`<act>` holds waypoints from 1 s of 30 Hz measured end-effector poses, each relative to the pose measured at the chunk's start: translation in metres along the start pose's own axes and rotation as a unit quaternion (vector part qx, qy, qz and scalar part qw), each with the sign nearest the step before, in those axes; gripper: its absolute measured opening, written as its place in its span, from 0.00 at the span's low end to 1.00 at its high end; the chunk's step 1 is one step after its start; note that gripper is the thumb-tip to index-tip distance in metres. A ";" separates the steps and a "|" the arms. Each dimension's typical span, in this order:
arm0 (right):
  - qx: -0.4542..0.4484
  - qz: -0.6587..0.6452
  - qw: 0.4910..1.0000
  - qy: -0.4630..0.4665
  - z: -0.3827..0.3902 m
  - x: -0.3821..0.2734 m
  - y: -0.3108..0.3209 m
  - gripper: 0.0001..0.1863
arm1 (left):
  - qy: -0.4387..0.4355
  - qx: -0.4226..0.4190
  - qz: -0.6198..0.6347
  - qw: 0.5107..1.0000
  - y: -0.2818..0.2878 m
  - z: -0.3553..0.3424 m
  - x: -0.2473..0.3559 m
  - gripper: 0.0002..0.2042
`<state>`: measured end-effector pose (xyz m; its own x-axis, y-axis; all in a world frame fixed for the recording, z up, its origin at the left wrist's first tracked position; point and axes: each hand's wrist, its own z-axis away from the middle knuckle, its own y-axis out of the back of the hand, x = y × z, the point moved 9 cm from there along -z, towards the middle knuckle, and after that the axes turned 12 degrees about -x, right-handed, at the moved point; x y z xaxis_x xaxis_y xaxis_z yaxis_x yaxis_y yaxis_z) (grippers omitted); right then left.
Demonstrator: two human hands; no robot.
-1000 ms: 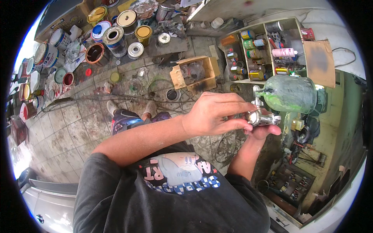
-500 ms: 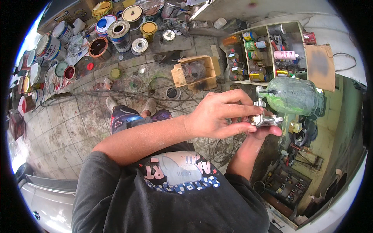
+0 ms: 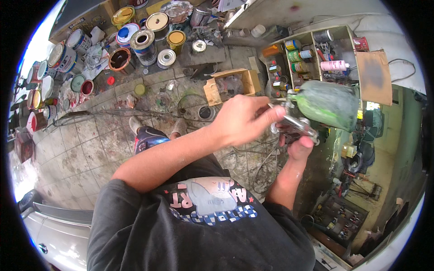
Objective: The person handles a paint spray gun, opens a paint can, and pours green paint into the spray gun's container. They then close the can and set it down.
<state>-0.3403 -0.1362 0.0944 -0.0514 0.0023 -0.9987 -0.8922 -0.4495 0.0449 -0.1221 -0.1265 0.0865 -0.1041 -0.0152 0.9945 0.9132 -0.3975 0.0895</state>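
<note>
A metal spray gun [image 3: 296, 126] with a large cloudy cup [image 3: 330, 105], streaked with green and grey paint, is held out at the right of the head view. My right hand [image 3: 299, 148] grips the gun from below, its thumb pressed against the body and most fingers hidden behind it. From the left comes my left hand [image 3: 244, 119], closed at the gun's left end. Its thumb is bent in against the fingers there, next to the metal body. Whatever small part lies in that pinch is mostly hidden.
Several paint cans [image 3: 144, 47] crowd the far left floor. An opened cardboard box [image 3: 233, 86] sits ahead of me, with hoses [image 3: 194, 108] across the tiles. At the right, a shelf [image 3: 312, 58] holds bottles and tins. A car [image 3: 54, 235] stands at the lower left.
The spray gun has tilted and shifted slightly left, its cup swinging with it. My left hand has moved left along the gun to its end, and its fingers have curled in.
</note>
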 end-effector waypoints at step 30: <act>0.201 -0.046 0.975 -0.083 0.023 0.038 -0.085 0.26 | 0.056 -0.068 0.088 0.992 0.036 -0.015 -0.080 0.26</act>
<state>-0.2768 -0.0772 0.0536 -0.0052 0.1865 -0.9824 -0.9986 -0.0534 -0.0048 -0.0865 -0.1532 0.0092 0.0025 -0.1941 0.9810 0.8599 -0.5004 -0.1012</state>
